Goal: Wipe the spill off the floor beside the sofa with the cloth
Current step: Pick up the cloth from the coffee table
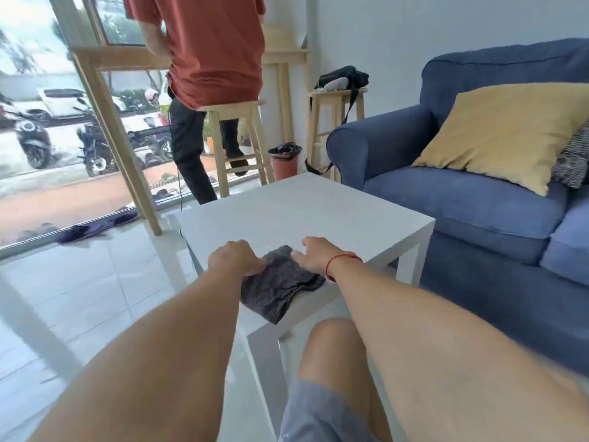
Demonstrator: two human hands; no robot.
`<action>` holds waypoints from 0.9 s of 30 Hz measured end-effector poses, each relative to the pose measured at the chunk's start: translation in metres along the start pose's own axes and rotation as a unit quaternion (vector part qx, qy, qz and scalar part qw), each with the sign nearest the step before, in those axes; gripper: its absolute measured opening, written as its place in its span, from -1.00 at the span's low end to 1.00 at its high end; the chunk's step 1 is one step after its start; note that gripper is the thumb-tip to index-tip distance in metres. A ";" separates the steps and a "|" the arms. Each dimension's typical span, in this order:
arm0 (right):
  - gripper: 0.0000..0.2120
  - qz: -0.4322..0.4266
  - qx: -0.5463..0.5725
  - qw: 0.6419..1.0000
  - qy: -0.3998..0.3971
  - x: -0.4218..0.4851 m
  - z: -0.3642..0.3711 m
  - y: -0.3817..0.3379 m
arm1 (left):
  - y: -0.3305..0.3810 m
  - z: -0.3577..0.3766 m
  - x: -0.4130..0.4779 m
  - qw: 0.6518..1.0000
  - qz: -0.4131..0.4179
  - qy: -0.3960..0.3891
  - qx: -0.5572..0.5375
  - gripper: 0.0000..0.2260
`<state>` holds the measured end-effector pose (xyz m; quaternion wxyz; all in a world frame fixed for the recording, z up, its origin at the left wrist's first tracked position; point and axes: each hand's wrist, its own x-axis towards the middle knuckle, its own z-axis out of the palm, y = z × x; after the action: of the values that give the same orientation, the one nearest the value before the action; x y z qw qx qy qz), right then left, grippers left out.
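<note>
Grey crumpled cloth (277,282) on white square bench (302,212): left hand (236,256) grips it, right hand (315,253) touches it loose-fingered; lifting likely comes next.

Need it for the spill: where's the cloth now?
Head view, lower centre: the grey cloth lies on the near corner of the white table, touched by left hand and right hand.

You are in a home living room: a blue sofa (471,193) with a yellow cushion (503,132) stands just beside a white coffee table (306,212), on a pale tiled floor (95,282), near wooden stools (237,145) and a large street-facing window (47,106).
</note>
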<state>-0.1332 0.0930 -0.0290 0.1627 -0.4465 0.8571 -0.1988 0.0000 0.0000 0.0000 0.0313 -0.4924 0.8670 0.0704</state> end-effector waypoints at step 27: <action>-0.34 0.238 0.393 0.855 0.239 -0.083 -0.083 0.147 | 0.218 0.030 -0.023 0.862 0.161 -0.036 -0.479 -0.68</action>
<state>-0.2282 0.2550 -0.0198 0.1571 -0.0669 0.8000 -0.5751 -0.1756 0.1340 -0.0068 -0.1891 -0.2974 0.7922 0.4982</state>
